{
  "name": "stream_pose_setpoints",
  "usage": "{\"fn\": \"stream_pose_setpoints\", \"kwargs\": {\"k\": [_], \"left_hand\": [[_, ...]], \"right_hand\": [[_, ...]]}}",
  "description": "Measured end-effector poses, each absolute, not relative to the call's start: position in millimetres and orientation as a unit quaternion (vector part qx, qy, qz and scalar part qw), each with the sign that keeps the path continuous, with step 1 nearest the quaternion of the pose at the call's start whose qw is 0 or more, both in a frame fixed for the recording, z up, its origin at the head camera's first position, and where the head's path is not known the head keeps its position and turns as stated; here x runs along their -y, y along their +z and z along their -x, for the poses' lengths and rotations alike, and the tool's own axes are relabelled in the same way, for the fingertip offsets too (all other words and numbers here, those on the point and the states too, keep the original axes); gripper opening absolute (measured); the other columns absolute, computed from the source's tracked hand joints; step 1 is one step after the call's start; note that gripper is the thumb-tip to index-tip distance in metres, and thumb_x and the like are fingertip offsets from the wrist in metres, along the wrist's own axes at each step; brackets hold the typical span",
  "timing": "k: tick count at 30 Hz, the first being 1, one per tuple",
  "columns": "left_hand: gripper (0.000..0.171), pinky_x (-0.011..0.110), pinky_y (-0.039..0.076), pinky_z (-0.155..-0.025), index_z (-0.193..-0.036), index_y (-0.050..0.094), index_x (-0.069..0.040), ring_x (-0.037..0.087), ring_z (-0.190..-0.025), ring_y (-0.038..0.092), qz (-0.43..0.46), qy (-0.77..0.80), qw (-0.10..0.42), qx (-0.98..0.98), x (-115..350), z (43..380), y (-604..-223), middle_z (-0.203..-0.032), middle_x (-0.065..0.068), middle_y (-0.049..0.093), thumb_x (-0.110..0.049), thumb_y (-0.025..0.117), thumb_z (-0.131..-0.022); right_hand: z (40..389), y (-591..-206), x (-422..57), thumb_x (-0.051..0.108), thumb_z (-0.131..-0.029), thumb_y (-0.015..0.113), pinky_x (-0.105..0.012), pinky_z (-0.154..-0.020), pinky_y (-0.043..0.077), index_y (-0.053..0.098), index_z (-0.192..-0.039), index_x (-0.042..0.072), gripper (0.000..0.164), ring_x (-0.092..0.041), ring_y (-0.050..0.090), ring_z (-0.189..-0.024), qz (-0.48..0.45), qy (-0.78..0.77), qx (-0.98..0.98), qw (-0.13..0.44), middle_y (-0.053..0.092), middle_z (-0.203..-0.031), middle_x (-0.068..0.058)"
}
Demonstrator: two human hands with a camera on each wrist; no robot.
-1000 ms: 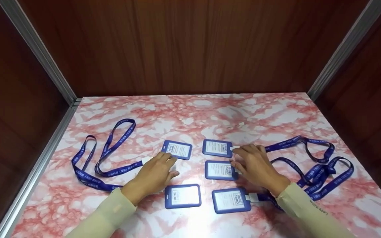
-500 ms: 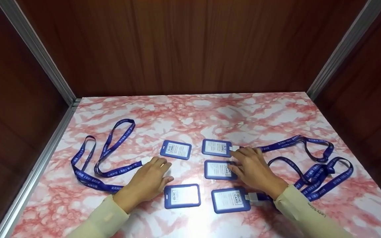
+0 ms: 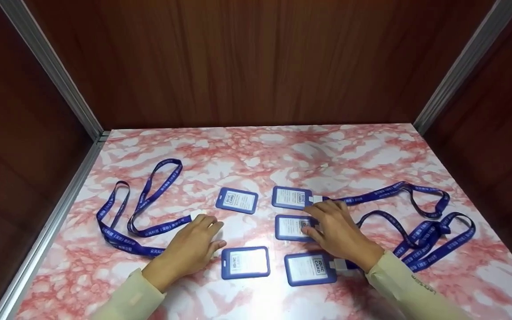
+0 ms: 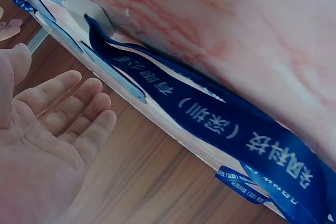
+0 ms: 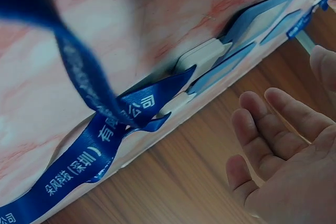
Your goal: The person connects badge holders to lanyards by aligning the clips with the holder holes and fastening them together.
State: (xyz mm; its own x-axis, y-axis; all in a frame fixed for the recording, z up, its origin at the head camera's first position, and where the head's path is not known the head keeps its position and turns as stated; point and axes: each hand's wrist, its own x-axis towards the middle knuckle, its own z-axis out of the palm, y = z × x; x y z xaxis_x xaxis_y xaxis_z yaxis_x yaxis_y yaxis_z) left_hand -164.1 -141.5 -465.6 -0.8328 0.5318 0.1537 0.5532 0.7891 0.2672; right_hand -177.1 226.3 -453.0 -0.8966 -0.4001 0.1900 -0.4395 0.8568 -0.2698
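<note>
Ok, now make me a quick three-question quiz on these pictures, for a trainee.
1. How many blue-framed, rectangular card holders lie on the red-and-white marbled tabletop?
2. True or false: the bare left hand holds no card holder.
3. In the head view, which card holder does the thumb of the bare right hand overlap?

Key:
1. Five.
2. True; its fingers are relaxed.
3. The middle holder of the three in the right-hand column.

Head: R hand part-hides mid-R ID badge holder; card inserts w/ fine print too sm. to read; sleeves cut off btm. R wrist: nearest lanyard strap blurred, cropped top L.
</note>
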Motion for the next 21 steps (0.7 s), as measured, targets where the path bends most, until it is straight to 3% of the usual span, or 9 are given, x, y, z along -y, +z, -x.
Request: {"fn": "stream_pose_setpoints", "kwargs": {"k": [12,21], "left_hand": [[0.041,0.045,0.047,-0.106,-0.127,0.067,-0.001,0.029,-0.122,0.057,0.293,-0.159,0.058,0.941,155,158,-470,-0.125,0.012,0.064,-0.030,0.070,-0.098],[0.037,0.045,0.047,-0.106,-0.125,0.069,-0.003,0.027,-0.122,0.057,0.293,-0.165,0.063,0.940,164,152,-475,-0.124,0.010,0.065,-0.029,0.070,-0.098]], "right_hand": [[173,-453,-218,0.038,-0.092,0.078,-0.068,-0.113,0.027,0.064,-0.137,0.013,0.054,-0.033,0.055,-0.130,-0.224,0.161,0.959,0.063,0.064,-0.136,-0.010],[171,-455,-213,0.039,-0.091,0.078,-0.061,-0.110,0.033,0.065,-0.135,0.012,0.053,-0.035,0.056,-0.128,-0.258,0.155,0.950,0.080,0.065,-0.133,-0.010]]}}
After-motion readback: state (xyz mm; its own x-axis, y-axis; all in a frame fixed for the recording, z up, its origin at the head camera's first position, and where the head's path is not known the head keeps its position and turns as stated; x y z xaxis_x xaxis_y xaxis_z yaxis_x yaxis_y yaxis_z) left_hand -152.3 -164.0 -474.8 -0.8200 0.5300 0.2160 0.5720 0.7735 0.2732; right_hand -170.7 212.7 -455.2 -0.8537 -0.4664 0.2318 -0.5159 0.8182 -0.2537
